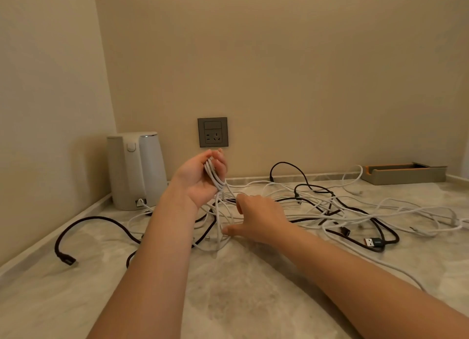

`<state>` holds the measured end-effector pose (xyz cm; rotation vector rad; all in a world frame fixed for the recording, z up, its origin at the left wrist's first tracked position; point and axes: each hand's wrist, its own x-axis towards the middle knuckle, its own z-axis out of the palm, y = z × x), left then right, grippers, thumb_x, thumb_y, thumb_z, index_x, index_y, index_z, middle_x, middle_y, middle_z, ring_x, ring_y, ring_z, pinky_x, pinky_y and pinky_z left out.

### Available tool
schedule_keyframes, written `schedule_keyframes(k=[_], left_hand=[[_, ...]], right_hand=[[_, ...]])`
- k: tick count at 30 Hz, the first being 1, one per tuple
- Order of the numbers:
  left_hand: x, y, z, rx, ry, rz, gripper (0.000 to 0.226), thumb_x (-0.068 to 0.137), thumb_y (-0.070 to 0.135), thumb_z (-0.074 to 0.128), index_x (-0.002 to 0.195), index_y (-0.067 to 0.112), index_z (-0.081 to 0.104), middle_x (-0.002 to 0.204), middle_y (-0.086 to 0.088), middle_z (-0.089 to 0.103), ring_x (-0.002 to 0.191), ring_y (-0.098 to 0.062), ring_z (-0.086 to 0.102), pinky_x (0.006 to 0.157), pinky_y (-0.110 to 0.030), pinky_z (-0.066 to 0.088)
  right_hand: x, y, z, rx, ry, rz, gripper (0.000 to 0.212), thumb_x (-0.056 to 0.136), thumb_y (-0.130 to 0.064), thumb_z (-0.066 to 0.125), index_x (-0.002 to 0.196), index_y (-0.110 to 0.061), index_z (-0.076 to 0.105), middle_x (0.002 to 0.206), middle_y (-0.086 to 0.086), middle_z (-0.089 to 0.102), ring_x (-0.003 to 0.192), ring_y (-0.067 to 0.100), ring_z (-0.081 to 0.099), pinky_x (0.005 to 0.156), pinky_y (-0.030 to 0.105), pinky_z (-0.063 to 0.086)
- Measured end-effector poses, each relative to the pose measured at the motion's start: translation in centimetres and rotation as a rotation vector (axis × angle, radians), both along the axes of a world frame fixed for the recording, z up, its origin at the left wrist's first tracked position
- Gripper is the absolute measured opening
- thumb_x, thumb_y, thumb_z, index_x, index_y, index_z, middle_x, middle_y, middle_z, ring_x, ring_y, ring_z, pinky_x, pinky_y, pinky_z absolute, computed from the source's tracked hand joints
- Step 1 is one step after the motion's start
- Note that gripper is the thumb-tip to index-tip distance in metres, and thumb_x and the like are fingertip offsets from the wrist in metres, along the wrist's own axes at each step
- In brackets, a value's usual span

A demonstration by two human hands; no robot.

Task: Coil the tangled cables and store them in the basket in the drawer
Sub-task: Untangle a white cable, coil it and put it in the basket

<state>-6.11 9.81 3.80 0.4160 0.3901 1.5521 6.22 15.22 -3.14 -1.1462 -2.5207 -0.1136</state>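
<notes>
1. A plain beige wall (279, 59) fills the upper half of the view and meets a side wall in a corner at the left.
2. A pale marbled table (253, 288) runs along the foot of that wall and reaches toward the person.
3. A tangle of cables (317, 206) sprawls across the table from near its left edge to its right. White and black strands cross over one another, mostly loose and flat on the stone.
4. A white kettle (134, 168) stands upright in the corner, with a white cable end lying at its base.
5. A low grey tray (403, 175) with an orange lining sits against the back wall at the far right. One white strand loops just in front of it.
6. The left hand (200, 179) is raised above the table, palm toward the person. Its fingers are curled round a bunch of white cable (214, 179), several loops gathered together. Strands hang from it down into the tangle.
7. The right hand (258, 217) is lower, down on the tangle just right of the left wrist. Its thumb and forefinger are spread wide apart and the thumb tip touches white strands. It grips nothing that shows, and the other fingers are hidden.
8. A grey socket (212, 132) is set in the wall just above the left hand.
9. A black plug (67, 260) ends a black strand that arches over the table near the left edge.
10. A USB plug (373, 242) lies flat to the right of the right hand.
</notes>
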Motion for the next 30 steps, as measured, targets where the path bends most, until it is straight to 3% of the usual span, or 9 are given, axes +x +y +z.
schedule_keyframes(k=[6,9,12,14,16,19,23,25,30], left_hand=[[2.1,0.7,-0.7,-0.060,0.115,0.129,0.037,0.104,0.022,0.035,0.077,0.002,0.051,0.047,-0.005,0.053,0.033,-0.011,0.053,0.034,-0.015,0.043],[2.7,1.0,-1.0,-0.087,0.128,0.193,0.039,0.104,0.024,0.034,0.076,0.001,0.051,0.046,-0.007,0.055,0.034,-0.013,0.055,0.034,-0.016,0.044],[2.7,1.2,-1.3,-0.097,0.168,0.215,0.039,0.104,0.024,0.034,0.078,0.001,0.051,0.047,-0.007,0.056,0.036,-0.013,0.057,0.036,-0.017,0.046],[2.7,1.4,-1.3,-0.102,0.199,0.217,0.040,0.104,0.025,0.034,0.077,0.001,0.051,0.047,-0.007,0.056,0.036,-0.012,0.057,0.036,-0.016,0.046],[3.0,1.3,-1.4,-0.094,0.219,0.203,0.041,0.104,0.025,0.035,0.075,0.001,0.052,0.046,-0.006,0.056,0.036,-0.010,0.056,0.036,-0.016,0.046],[2.8,1.3,-1.2,-0.063,0.192,0.189,0.040,0.103,0.026,0.036,0.075,0.002,0.052,0.047,-0.005,0.056,0.037,-0.009,0.055,0.036,-0.015,0.045],[2.5,0.9,-0.7,-0.029,0.131,0.166,0.038,0.103,0.024,0.035,0.077,0.002,0.052,0.048,-0.004,0.055,0.035,-0.010,0.054,0.036,-0.014,0.044],[2.6,0.7,-0.4,-0.013,0.125,0.152,0.038,0.103,0.024,0.035,0.078,0.002,0.052,0.048,-0.004,0.055,0.036,-0.010,0.055,0.036,-0.015,0.044],[3.4,0.8,-0.5,0.003,0.167,0.144,0.040,0.104,0.025,0.033,0.077,0.002,0.052,0.048,-0.003,0.054,0.036,-0.009,0.054,0.036,-0.014,0.043]], right_hand=[[-0.1,0.6,-0.6,-0.041,-0.019,-0.046,0.049,0.079,-0.065,0.057,0.093,-0.019,0.045,0.107,0.003,0.061,0.100,0.027,0.056,0.074,0.036,0.041],[-0.2,0.9,-0.5,-0.177,0.013,0.014,0.037,0.087,-0.050,0.057,0.100,-0.015,0.057,0.104,0.005,0.062,0.097,0.025,0.057,0.076,0.035,0.044],[0.7,1.1,0.8,-0.606,0.406,0.165,0.021,0.097,-0.022,0.047,0.097,-0.007,0.062,0.079,0.004,0.059,0.064,0.017,0.054,0.056,0.027,0.044],[1.6,1.2,1.7,-0.833,0.674,0.253,0.019,0.098,-0.020,0.045,0.094,-0.009,0.061,0.070,0.002,0.056,0.052,0.011,0.045,0.046,0.021,0.039],[2.2,1.3,2.1,-0.926,0.767,0.368,0.014,0.097,-0.019,0.049,0.093,-0.015,0.062,0.071,0.001,0.058,0.050,0.010,0.042,0.043,0.018,0.032],[2.2,1.1,1.9,-1.019,0.799,0.493,0.017,0.095,-0.009,0.049,0.096,-0.018,0.063,0.080,-0.001,0.064,0.053,0.008,0.042,0.044,0.016,0.027],[1.9,0.8,1.2,-1.114,0.702,0.533,0.019,0.098,-0.014,0.047,0.109,-0.019,0.062,0.104,-0.003,0.069,0.077,0.009,0.062,0.061,0.019,0.043],[1.3,0.4,0.7,-1.096,0.582,0.550,0.022,0.099,-0.013,0.046,0.114,-0.019,0.061,0.112,-0.005,0.066,0.088,0.010,0.060,0.068,0.022,0.046],[0.1,-0.6,0.0,-1.059,0.552,0.504,0.021,0.099,-0.007,0.042,0.097,-0.021,0.057,0.094,-0.003,0.059,0.073,0.014,0.051,0.066,0.028,0.047]])
